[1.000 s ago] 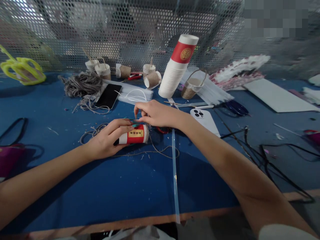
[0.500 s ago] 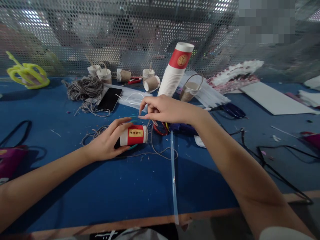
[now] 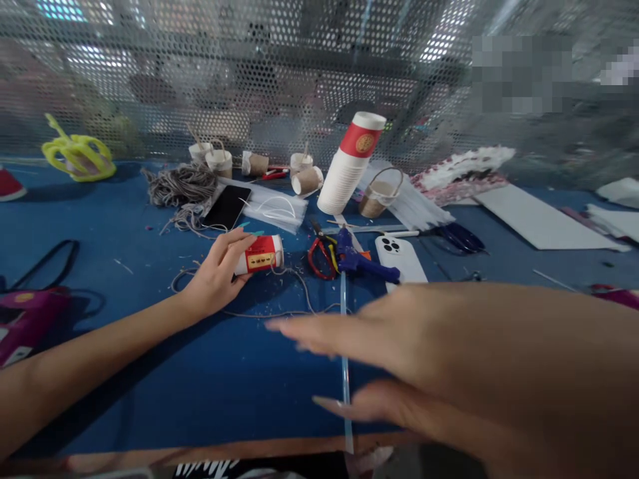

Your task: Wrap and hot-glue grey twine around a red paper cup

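Observation:
My left hand (image 3: 218, 276) is wrapped round a red and white paper cup (image 3: 262, 255) that lies on its side, rim to the right. Thin grey string (image 3: 301, 281) runs from the cup's rim and loops over the blue table (image 3: 224, 386). Large and blurred in the right foreground, my right hand (image 3: 399, 352) hangs above the table, thumb and fingers apart, nothing between them. Beyond it lie a blue glue gun (image 3: 364, 261) with a long clear glue stick (image 3: 345, 372) and red-handled scissors (image 3: 322, 261).
A tall stack of cups (image 3: 344, 173) leans at the back centre. Around it are a grey yarn bundle (image 3: 182, 184), a black phone (image 3: 227, 207), a white phone (image 3: 402, 258) and a small basket (image 3: 380, 195). A purple glue gun (image 3: 32, 316) lies far left.
My right hand has moved from beside the cup's rim toward the near right, and its fingers have spread. The cup in my left hand has tilted slightly. The view has shifted.

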`<state>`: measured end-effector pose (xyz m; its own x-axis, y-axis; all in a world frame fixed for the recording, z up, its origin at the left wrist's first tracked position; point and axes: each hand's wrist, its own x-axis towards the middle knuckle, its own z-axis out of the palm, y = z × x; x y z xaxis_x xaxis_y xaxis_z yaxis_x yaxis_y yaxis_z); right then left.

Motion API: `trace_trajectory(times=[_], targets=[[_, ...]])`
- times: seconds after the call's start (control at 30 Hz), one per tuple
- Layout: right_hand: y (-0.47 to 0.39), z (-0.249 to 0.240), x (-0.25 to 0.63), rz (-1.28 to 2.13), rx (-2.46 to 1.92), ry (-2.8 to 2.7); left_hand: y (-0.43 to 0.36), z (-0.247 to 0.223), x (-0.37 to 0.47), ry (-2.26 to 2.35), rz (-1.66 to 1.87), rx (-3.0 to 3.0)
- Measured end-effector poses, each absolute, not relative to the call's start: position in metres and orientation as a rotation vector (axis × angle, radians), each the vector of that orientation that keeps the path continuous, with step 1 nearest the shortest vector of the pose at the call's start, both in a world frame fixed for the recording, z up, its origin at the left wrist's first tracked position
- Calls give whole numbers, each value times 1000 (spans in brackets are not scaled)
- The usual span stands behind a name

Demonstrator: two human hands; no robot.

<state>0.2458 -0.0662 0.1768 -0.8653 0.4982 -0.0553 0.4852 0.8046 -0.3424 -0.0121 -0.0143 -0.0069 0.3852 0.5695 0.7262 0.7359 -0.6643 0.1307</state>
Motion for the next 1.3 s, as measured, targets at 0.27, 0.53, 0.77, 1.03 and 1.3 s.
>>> trace_trajectory(times=[0.27, 0.53, 0.77, 1.03, 1.3], targets=[[-16, 139, 276, -20, -1601, -2821, -14, -10, -13, -1108, -1194, -2413], [9, 69, 279, -443, -2048, -2767, -14, -6, -12, -949, -1257, -2372], [11, 75, 284, -512, -2003, -2697, -14, -6, -13, -1007, -1259, -2376], [3, 89, 303, -61, -1431, -2222, -15, -5, -13, -1052, -1229, -2347], [-15, 75, 277, 406, -977, -2310, -17, -2, -15, -1022, -1160, -2405]])
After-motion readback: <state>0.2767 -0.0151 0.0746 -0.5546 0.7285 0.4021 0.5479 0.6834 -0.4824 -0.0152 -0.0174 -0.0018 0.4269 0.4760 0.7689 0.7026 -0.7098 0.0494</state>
